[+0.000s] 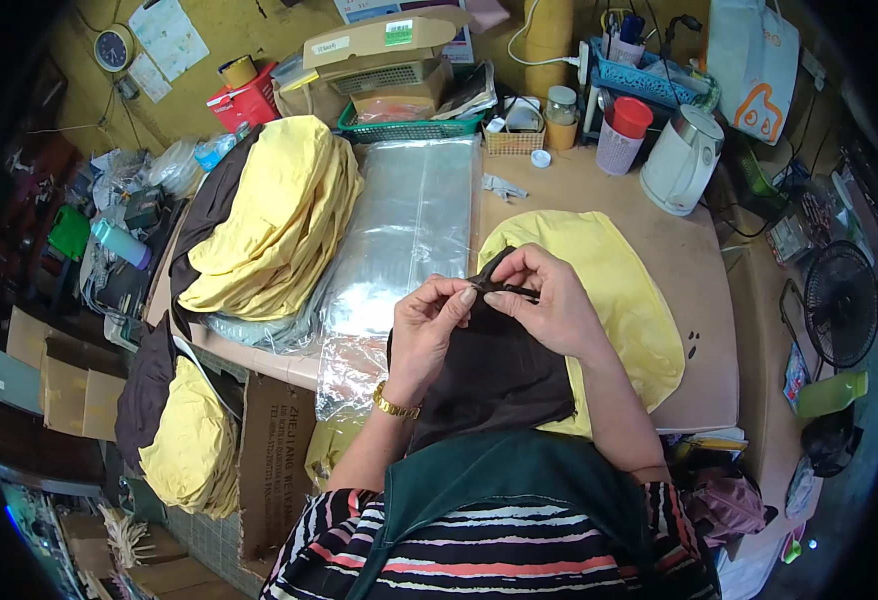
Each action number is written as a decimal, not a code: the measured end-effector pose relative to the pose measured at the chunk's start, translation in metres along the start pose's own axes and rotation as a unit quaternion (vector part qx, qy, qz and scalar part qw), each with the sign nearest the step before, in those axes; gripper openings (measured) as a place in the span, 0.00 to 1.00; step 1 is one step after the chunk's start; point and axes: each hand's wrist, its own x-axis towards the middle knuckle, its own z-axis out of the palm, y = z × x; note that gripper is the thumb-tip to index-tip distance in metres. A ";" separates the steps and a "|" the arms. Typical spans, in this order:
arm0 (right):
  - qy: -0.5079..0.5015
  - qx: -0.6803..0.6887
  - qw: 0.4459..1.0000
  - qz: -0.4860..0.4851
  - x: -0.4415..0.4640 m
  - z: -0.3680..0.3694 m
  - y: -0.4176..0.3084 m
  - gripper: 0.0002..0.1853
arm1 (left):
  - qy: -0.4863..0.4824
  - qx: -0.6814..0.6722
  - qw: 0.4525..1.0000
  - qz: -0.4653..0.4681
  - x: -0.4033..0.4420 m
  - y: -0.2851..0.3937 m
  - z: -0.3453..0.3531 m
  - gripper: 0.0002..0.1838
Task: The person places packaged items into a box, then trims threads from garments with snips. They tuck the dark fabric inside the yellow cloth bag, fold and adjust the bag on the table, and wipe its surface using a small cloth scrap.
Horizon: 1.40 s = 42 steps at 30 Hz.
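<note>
Both hands meet over the table, pinching a dark strap or edge of black cloth. My left hand, with a gold watch at the wrist, closes thumb and finger on its left part. Opposite it, my right hand grips the same dark piece between thumb and fingers. The black cloth hangs down from there toward my lap. Beneath and to the right of my right hand lies a yellow fabric piece, apparently joined to the black; the join is hidden.
A tall stack of yellow and black fabric pieces sits at the left, beside clear plastic bags. Another yellow bundle hangs below the table's left edge. At the back right stand a white kettle and a cup.
</note>
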 end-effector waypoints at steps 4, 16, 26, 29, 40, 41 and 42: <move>0.000 -0.014 1.000 0.007 0.001 -0.002 -0.005 0.13 | 0.003 0.001 1.000 -0.010 0.000 -0.001 0.000 0.06; 0.048 0.017 0.999 0.010 0.016 0.003 0.037 0.11 | 0.137 0.043 0.988 0.065 0.017 0.004 -0.014 0.10; 0.227 0.045 0.973 0.019 0.025 -0.025 0.044 0.09 | 0.037 0.429 0.900 0.068 0.023 -0.002 -0.027 0.09; 0.354 0.045 0.934 0.023 0.022 -0.070 0.053 0.09 | 0.165 0.401 0.891 0.136 0.026 -0.014 -0.069 0.14; 0.357 0.027 0.929 -0.094 0.041 -0.036 0.055 0.14 | -0.085 0.457 0.882 -0.080 0.036 -0.021 -0.022 0.21; 0.288 -0.166 0.943 -0.020 0.028 -0.040 0.072 0.21 | -0.084 0.457 0.881 -0.083 0.041 -0.037 -0.032 0.21; 0.289 -0.165 0.943 -0.019 0.016 -0.042 0.086 0.21 | -0.029 0.470 0.879 -0.081 0.047 -0.052 -0.043 0.12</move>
